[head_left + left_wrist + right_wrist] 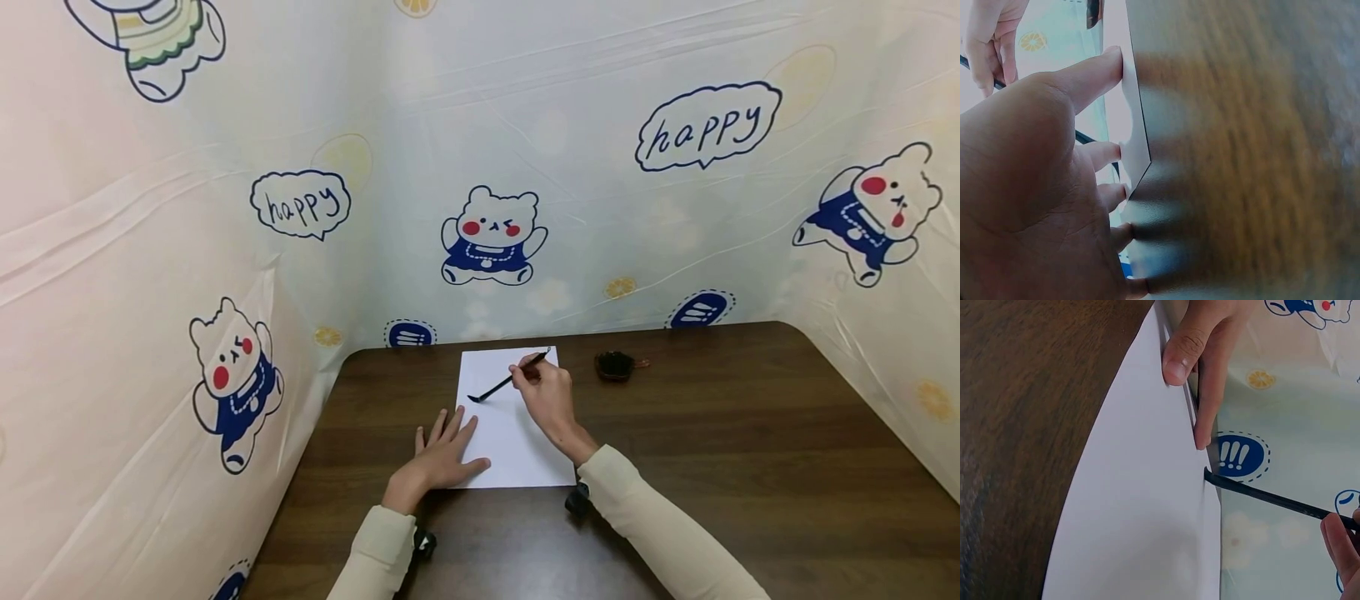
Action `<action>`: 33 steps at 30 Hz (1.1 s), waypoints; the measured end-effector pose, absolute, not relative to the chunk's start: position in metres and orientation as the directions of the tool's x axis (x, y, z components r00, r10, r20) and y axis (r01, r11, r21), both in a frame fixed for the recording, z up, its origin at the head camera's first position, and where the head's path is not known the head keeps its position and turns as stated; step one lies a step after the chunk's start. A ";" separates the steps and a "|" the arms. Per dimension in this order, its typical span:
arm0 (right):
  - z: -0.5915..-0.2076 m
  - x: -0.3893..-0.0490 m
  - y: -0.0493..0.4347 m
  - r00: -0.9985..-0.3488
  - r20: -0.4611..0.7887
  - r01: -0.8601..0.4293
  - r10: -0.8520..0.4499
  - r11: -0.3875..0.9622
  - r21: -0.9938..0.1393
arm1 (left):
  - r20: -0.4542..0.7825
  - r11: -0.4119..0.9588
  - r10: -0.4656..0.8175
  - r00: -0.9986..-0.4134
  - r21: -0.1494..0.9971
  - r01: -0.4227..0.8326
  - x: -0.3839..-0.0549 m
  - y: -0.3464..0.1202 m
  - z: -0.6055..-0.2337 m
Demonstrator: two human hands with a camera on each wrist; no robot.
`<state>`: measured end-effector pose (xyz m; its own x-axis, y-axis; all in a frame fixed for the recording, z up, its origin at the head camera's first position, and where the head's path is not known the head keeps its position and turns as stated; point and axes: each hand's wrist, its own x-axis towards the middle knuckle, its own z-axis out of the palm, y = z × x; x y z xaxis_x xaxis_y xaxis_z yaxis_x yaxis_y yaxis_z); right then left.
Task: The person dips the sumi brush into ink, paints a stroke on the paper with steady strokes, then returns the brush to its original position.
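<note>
A sheet of white paper lies on the wooden table. My right hand pinches a dark writing brush over the upper part of the sheet. The brush slants down to the left, its black tip right at the paper in the right wrist view. My left hand rests with spread fingers along the sheet's left edge. In the left wrist view its thumb lies on the paper, while the outer fingers reach past the edge to the wood.
Right of the sheet, toward the back, stands a small dark dish with a reddish piece sticking out. The brown table ends at a pale curtain printed with bears, which encloses the back and sides.
</note>
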<state>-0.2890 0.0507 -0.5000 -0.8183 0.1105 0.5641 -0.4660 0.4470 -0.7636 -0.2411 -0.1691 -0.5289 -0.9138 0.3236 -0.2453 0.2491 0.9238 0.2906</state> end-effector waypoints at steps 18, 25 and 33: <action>-0.500 -0.288 0.063 -0.793 0.598 -0.479 0.114 0.490 -0.728 | -0.236 0.917 0.330 -0.914 0.311 0.251 -0.241 -0.170 -0.530; -0.500 -0.286 0.070 -0.784 0.610 -0.481 0.118 0.507 -0.716 | -0.229 0.909 0.344 -0.911 0.325 0.261 -0.241 -0.171 -0.533; -0.497 -0.284 0.075 -0.798 0.590 -0.462 0.122 0.504 -0.730 | -0.231 0.916 0.330 -0.915 0.314 0.251 -0.242 -0.171 -0.533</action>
<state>-0.2842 0.0749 -0.4974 -0.7980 0.1219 0.5901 -0.4625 0.5039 -0.7295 -0.2415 -0.1708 -0.5326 -0.9153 0.3298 -0.2312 0.2506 0.9158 0.3140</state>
